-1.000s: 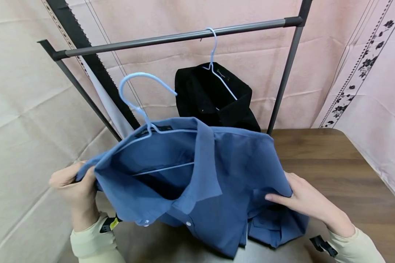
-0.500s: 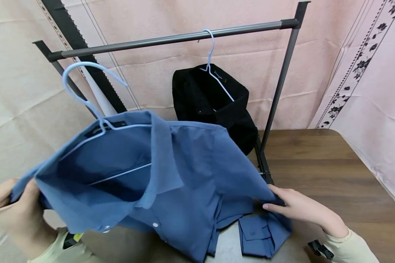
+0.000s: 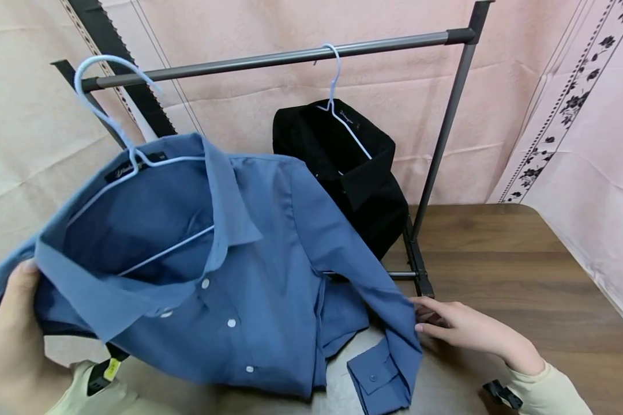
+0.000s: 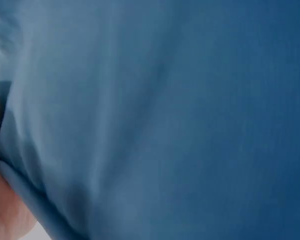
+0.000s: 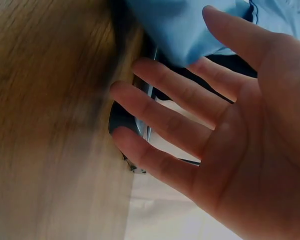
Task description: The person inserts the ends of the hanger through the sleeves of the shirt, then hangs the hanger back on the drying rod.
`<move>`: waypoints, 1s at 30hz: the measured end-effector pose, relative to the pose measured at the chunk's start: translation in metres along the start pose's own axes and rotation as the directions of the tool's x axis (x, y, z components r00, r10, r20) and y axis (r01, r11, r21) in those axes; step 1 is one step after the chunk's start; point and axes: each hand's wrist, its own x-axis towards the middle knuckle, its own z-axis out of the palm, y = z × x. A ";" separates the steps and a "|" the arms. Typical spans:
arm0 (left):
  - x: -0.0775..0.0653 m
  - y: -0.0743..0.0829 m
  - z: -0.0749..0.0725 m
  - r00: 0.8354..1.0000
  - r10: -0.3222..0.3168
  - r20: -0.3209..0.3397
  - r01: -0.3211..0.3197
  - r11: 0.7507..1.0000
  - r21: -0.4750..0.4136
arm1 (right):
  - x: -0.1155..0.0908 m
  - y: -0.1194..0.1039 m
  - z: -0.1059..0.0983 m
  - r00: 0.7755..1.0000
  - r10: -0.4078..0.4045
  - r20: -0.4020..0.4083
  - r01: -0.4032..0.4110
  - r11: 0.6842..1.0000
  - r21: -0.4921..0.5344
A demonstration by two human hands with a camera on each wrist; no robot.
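Observation:
A blue button-up shirt (image 3: 262,230) is spread over a light-blue hanger (image 3: 78,86), its collar facing me and the hook rising at the upper left. My left hand (image 3: 15,346) grips the shirt's shoulder at the left edge of the head view. In the left wrist view blue cloth (image 4: 154,120) covers nearly everything. Beside the hanging sleeve (image 3: 363,276), my right hand (image 3: 462,328) has its fingertips at the cloth's edge. The right wrist view shows that palm (image 5: 239,145) with fingers extended and spread, holding nothing. The folded cuff (image 3: 376,374) hangs low over the table.
A dark metal rack (image 3: 270,60) stands behind the shirt. From its rail a black shirt (image 3: 374,196) hangs on another light-blue hanger (image 3: 336,72). The wooden table (image 3: 503,259) extends right, and pale cloth (image 3: 228,109) forms the backdrop.
The blue shirt has moved left, then up, so its hanger hook now overlaps the rail's left end. My right hand has let go of the sleeve, which now hangs down straighter.

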 end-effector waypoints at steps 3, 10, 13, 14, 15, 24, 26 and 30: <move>-0.004 0.016 0.010 0.998 0.053 0.028 -0.054 0.997 0.051 | 0.001 0.001 0.000 1.000 -0.006 0.002 0.006 1.000 0.006; -0.014 0.049 0.048 0.977 0.212 -0.007 -0.212 0.975 -0.063 | 0.000 0.005 0.002 1.000 0.005 0.001 -0.005 1.000 -0.011; -0.019 0.064 0.064 0.966 0.259 -0.027 -0.260 0.965 -0.046 | 0.000 0.005 0.002 1.000 0.016 0.004 -0.016 1.000 -0.007; -0.022 0.069 0.069 0.962 0.272 -0.031 -0.273 0.961 -0.041 | 0.000 0.005 0.002 1.000 0.019 0.004 -0.019 1.000 -0.006; -0.024 0.074 0.075 0.960 0.279 -0.034 -0.280 0.959 -0.048 | 0.000 0.005 0.002 1.000 0.022 0.003 -0.022 1.000 -0.006; -0.048 0.097 0.122 0.921 0.384 0.061 -0.387 0.921 0.038 | -0.002 0.005 0.003 1.000 0.015 -0.023 -0.016 0.999 -0.029; -0.054 0.101 0.129 0.913 0.402 0.074 -0.405 0.913 0.041 | -0.002 0.005 0.003 0.999 0.014 -0.032 -0.015 0.999 -0.036; -0.069 0.109 0.140 0.897 0.431 0.096 -0.437 0.898 0.050 | -0.002 0.004 0.003 0.999 0.008 -0.043 -0.010 0.999 -0.049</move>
